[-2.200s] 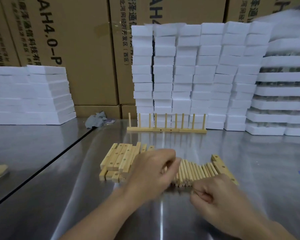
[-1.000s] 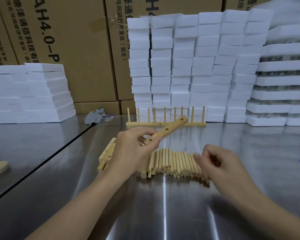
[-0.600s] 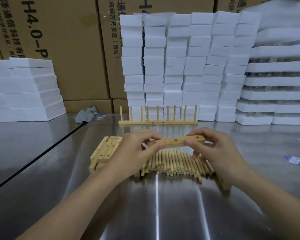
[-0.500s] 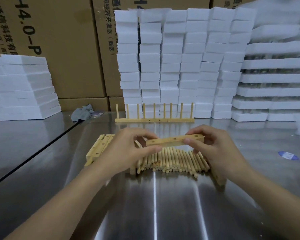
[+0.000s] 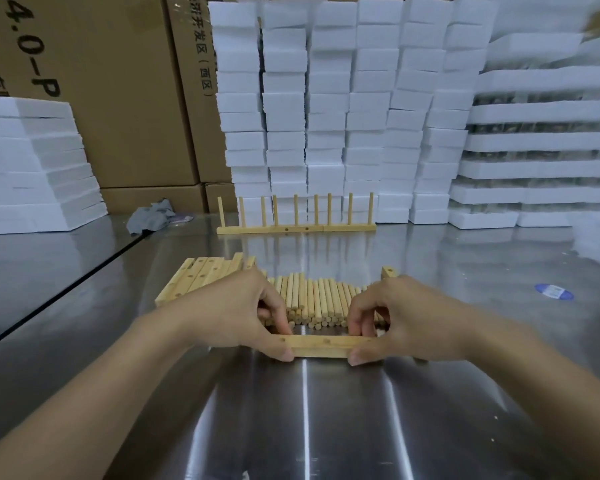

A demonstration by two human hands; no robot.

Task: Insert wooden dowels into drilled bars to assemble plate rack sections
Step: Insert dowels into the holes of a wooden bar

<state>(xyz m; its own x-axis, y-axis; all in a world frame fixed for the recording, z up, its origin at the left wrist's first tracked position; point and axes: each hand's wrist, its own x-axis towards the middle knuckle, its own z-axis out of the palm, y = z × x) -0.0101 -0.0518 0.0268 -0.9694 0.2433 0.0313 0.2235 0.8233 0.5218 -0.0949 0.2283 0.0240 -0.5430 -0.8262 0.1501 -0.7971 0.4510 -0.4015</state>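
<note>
You have lowered the drilled bar (image 5: 321, 345): half a second ago it was in the air over the pile of dowels (image 5: 316, 299), and now it lies level just on your side of that pile, down at the steel table (image 5: 305, 427). Whether it rests on the metal or sits a little above it, you cannot tell from this view. Your left hand (image 5: 243, 317) pinches the bar's left end between thumb and fingers, and your right hand (image 5: 402, 320) pinches the right end the same way. The hands are apart, with the bare middle of the bar between them and small holes showing in its top face.

Left of the dowel pile, touching it, lies the stack of drilled bars (image 5: 201, 275). One more bar end (image 5: 388, 271) shows at the pile's right edge, behind your right hand. Beyond the pile stands a finished rack section (image 5: 297, 220), its dowels upright. Farther behind the pile rise columns of white foam blocks (image 5: 326, 98) and cardboard cartons (image 5: 118, 98). A crumpled grey rag (image 5: 151, 216) lies beyond the pile to the left, and a blue-and-white label (image 5: 553, 292) lies well off to the pile's right.
</note>
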